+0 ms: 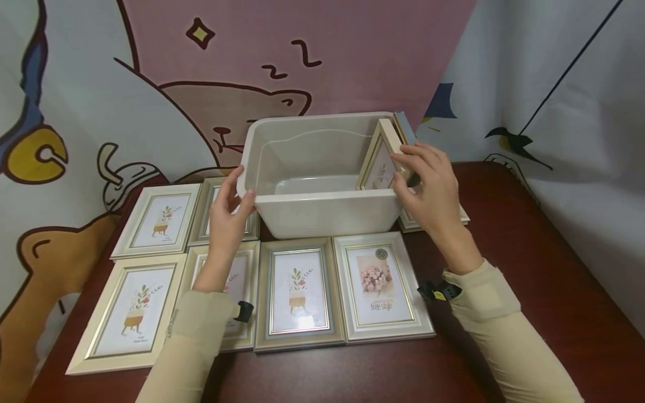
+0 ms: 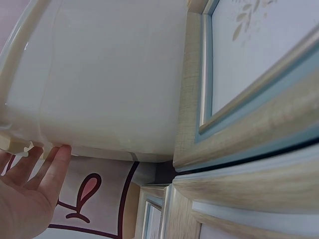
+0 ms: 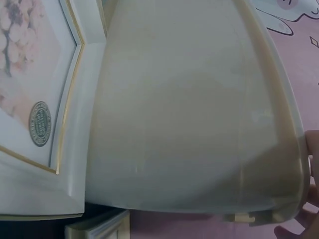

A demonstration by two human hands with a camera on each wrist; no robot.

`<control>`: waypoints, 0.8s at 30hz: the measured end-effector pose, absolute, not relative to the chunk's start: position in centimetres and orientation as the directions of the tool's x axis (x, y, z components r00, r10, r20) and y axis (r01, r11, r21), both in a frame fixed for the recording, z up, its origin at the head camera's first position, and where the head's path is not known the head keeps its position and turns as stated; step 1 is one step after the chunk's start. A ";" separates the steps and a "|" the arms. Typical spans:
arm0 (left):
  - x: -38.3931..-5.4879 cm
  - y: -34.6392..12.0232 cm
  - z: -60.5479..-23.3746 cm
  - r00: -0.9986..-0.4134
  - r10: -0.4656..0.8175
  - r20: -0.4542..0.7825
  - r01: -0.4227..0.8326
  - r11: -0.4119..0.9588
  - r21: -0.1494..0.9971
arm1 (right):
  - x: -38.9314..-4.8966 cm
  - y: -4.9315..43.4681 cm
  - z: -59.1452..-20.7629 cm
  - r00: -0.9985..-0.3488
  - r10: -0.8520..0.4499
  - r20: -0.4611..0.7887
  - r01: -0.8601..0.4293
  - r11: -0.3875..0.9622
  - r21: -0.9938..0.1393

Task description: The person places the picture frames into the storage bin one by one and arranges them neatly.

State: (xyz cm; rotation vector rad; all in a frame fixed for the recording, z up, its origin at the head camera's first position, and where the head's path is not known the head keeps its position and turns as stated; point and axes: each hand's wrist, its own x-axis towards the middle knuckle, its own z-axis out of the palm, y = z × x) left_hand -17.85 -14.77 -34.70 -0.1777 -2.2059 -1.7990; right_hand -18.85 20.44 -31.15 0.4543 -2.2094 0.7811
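Sleeves (image 1: 196,336) cross the bottom; mid-picture, a tub (image 1: 327,214), likely stiff, slick, light, best held by opposite rims. Left hand (image 1: 228,218) pinches its left rim; right hand (image 1: 430,187) curls fingers over the right, by a probably fragile frame (image 1: 378,168).

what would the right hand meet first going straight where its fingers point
Likely the cream picture frame inside the plastic tub; the right hand appears to touch it, though depth is unclear.

Soft indoor light fills the head view, leaving white glare on a picture frame (image 1: 299,291) at lower centre and a dull sheen across the table (image 1: 373,372). The right wrist view looks dimmer, shadow darkening the tub (image 3: 189,109) at lower right.
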 end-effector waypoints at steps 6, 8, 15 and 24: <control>-17.9 -14.8 -34.7 -0.950 -0.086 0.299 0.278 0.199 0.940 | -17.9 21.1 -31.1 -0.663 -0.073 0.745 -0.571 0.693 -0.440; -17.9 -14.8 -34.7 -0.951 -0.089 0.297 0.275 0.198 0.941 | -17.4 21.4 -31.2 -0.670 -0.068 0.739 -0.568 0.687 -0.453; -17.9 -14.8 -34.7 -0.953 -0.097 0.286 0.262 0.203 0.943 | -16.2 22.7 -31.5 -0.680 -0.047 0.731 -0.561 0.677 -0.477; -18.0 -14.8 -34.8 -0.954 -0.100 0.282 0.257 0.207 0.944 | -14.2 23.4 -31.9 -0.720 0.051 0.693 -0.546 0.575 -0.609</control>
